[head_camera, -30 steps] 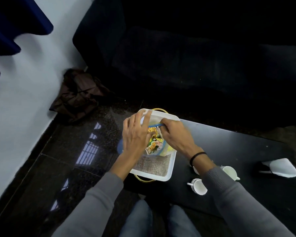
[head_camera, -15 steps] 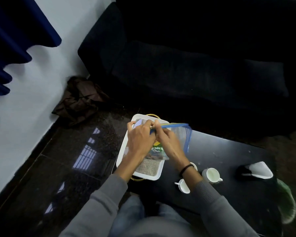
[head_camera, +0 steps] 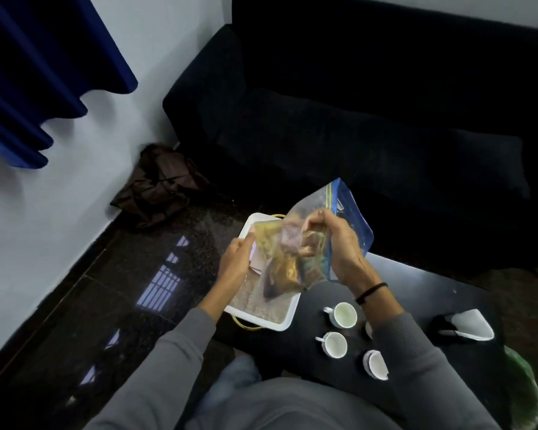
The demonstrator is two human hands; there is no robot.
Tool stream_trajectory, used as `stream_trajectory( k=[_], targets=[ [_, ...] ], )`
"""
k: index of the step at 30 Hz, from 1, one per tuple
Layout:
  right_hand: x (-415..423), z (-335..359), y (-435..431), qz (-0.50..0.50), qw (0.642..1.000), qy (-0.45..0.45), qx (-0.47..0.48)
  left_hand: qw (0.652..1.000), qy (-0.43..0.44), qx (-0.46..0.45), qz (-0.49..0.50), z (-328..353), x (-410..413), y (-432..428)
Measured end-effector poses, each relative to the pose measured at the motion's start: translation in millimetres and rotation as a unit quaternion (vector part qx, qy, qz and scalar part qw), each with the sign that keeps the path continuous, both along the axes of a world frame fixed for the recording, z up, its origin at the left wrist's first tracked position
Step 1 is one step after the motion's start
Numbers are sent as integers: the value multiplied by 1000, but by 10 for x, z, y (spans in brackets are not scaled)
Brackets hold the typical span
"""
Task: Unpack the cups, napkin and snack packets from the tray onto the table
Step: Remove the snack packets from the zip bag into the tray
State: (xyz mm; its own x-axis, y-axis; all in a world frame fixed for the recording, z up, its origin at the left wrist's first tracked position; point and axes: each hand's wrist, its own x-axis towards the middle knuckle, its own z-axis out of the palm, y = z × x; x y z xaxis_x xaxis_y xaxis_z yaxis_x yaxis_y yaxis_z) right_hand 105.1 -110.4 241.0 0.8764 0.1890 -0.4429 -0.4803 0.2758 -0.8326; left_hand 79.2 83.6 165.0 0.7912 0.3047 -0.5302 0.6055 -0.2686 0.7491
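Bag [head_camera: 288, 262] risen off tray [head_camera: 261, 321], gripped by left hand [head_camera: 235, 262], right hand [head_camera: 342, 243].

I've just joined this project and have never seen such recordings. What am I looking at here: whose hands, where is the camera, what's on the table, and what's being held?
There is no machine here. A person works with bare hands, and the single camera sits on their head, looking forward and down, so you see their own grey sleeves. The left hand and the right hand both grip a clear zip bag with a blue top, lifted above the white tray. Snack packets show through the bag. On the black table stand at least three white cups, one partly hidden by the right sleeve. Further right lies what looks like a folded white napkin. A dark sofa stands behind.
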Motion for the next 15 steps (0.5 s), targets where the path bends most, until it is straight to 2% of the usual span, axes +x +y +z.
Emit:
stream_trajectory(
  k=[3, 5, 7, 8, 12, 13, 15],
  targets=[
    [32, 146, -72, -7, 996, 19, 85, 980, 90, -171, 51, -59, -17, 49],
    [34, 190, -128, 17, 991, 24, 127, 933, 72, -348, 59, -144, -79, 74],
    [18, 206, -174, 46, 983, 35, 172, 889, 49, -451, 58, -175, -150, 75],
    [8, 201, -194, 58, 981, 41, 183, 883, 53, -461, 65, -172, -172, 69],
    [-17, 116, -274, 54, 980, 59, 182, 900, 55, -419, 107, -150, -159, 73],
    [-21, 83, -287, 43, 983, 69, 162, 906, 51, -404, 112, -139, -145, 84],
    [-40, -6, -290, 21, 995, 67, 64, 914, 45, -386, 121, -137, -118, 114]
  ],
)
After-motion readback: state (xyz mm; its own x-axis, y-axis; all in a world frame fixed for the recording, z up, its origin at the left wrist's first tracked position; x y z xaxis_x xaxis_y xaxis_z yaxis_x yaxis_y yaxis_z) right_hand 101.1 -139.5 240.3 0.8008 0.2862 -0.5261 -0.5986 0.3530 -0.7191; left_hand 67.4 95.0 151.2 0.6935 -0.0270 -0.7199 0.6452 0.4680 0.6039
